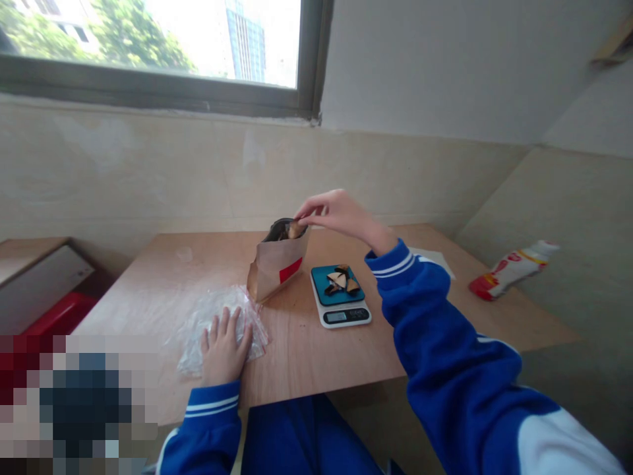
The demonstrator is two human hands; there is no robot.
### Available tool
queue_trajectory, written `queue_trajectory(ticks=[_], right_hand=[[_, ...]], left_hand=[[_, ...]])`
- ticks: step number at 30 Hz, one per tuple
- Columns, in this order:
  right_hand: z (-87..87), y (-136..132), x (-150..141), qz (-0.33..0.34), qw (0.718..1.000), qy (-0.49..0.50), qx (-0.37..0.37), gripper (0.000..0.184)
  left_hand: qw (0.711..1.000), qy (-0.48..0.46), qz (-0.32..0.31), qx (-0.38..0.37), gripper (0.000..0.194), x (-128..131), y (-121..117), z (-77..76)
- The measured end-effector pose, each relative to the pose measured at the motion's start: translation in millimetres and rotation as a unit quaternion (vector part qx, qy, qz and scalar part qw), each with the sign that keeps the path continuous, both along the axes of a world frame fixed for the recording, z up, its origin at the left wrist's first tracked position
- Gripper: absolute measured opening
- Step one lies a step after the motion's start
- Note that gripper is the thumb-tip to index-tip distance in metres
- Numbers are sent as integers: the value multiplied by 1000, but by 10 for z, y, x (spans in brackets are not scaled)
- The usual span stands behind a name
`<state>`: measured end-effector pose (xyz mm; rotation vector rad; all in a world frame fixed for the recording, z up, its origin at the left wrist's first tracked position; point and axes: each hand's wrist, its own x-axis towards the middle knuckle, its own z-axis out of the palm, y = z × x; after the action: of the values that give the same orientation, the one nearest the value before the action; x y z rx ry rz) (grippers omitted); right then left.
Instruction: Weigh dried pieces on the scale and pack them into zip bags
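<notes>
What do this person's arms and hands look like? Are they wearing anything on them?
Both arms are covered by long, bright blue sleeves, the left sleeve and the right sleeve, each with two white stripes at the cuff. A white panel shows higher up the right sleeve. The left hand and right hand are bare, without gloves.

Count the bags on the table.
2: a brown paper bag standing upright mid-table, at the right hand; a clear plastic bag lying flat under the left hand.
</notes>
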<state>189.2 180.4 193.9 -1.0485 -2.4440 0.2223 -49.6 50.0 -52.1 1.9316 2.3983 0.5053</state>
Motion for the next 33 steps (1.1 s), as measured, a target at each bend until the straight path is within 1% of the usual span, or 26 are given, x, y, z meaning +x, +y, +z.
queue_trajectory(ticks=[1, 3, 5, 7, 9, 12, 14, 16, 23, 27, 30, 33], right_hand=[[-29, -4, 137, -4, 998, 66, -20, 21], [-162, 7, 390, -15, 984, 163, -65, 28], [-381, 46, 577, -15, 972, 195, -129, 33], [-652, 110, 673, -8, 967, 138, -214, 32], [-932, 190, 687, -20, 962, 55, -266, 28], [-1283, 320, 623, -42, 960, 7, -275, 24], [-1434, 403, 574, -51, 961, 5, -272, 26], [-1516, 476, 544, -53, 961, 8, -272, 29], [-1648, 599, 607, -13, 956, 38, -290, 32], [-1746, 609, 654, -28, 960, 49, -274, 29], [-1728, 583, 665, -53, 968, 67, -236, 30], [-1647, 505, 697, -82, 975, 85, -190, 31]], left_hand=[[1000, 0, 2, 1, 51, 7, -2, 6], [1000, 1, 4, 1, 51, 14, -2, 6], [1000, 4, 4, 5, 50, 13, 0, -7], [1000, 9, 3, 11, 50, 8, 2, -22], [1000, 14, 3, 13, 50, 3, 3, -32], [1000, 15, 3, 10, 50, -1, 2, -31], [1000, 11, 2, 4, 50, -1, 1, -25], [1000, 7, 1, -1, 50, -1, 1, -22], [1000, 7, 1, 5, 50, -6, 6, -38], [1000, 4, 2, 0, 51, -6, 4, -38], [1000, 4, 1, -2, 51, -4, 1, -30], [1000, 4, 1, -3, 51, -3, 1, -25]])
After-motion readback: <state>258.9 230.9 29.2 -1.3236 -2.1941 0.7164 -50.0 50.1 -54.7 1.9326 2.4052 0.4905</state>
